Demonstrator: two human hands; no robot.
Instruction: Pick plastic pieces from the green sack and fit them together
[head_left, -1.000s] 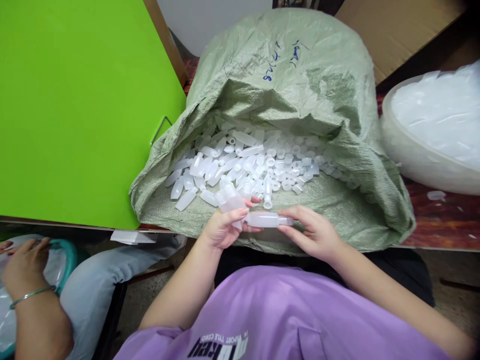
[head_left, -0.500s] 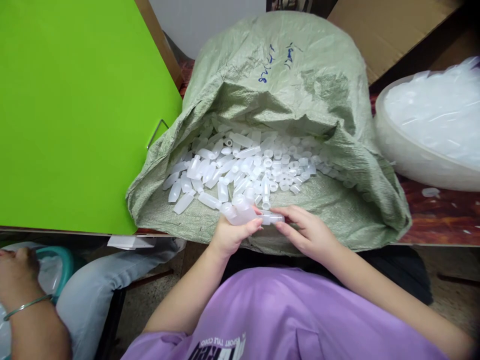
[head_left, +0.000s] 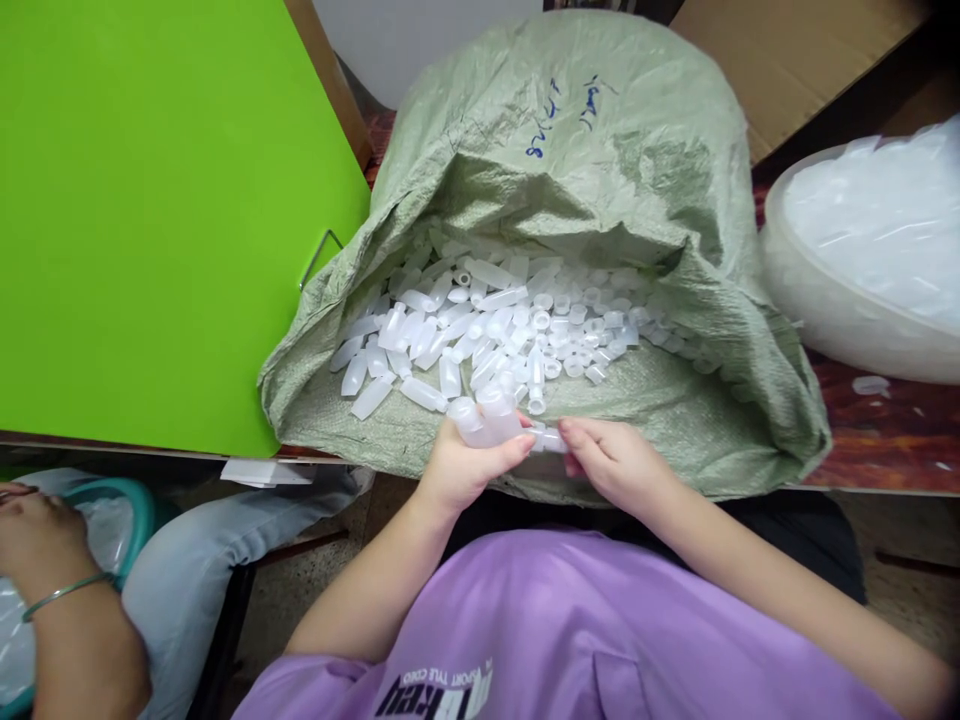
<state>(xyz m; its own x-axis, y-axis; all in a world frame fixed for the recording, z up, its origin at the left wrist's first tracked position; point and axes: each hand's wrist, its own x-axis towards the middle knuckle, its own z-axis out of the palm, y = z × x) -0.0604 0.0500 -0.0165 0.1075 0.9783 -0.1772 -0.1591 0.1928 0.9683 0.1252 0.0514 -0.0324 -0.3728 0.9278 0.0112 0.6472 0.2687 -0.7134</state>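
Observation:
My left hand [head_left: 463, 465] is closed around translucent white plastic bottles [head_left: 491, 422], at least two, with their rounded ends toward the pile. Their necks point right, toward my right hand [head_left: 611, 455]. The fingers of that hand pinch the tip of a clear neck or cap [head_left: 550, 438]; which of the two it is I cannot tell. Just beyond both hands, a pile of small translucent bottles [head_left: 450, 375] lies in the mouth of a pale green woven sack [head_left: 592, 210]. Short ring-shaped caps [head_left: 574, 362] are mixed in on the pile's right side.
A green board [head_left: 165, 220] stands at left, with a wire handle at its edge. At right sits a white tub [head_left: 847, 310] heaped with white pieces. A cardboard box [head_left: 787, 60] is behind. A co-worker's arm [head_left: 75, 620] rests over a teal basin [head_left: 139, 510] at lower left.
The fingers of my right hand have gone from spread around the neck's end to pinched on it. My left hand keeps its hold on the bottles. The view has shifted slightly.

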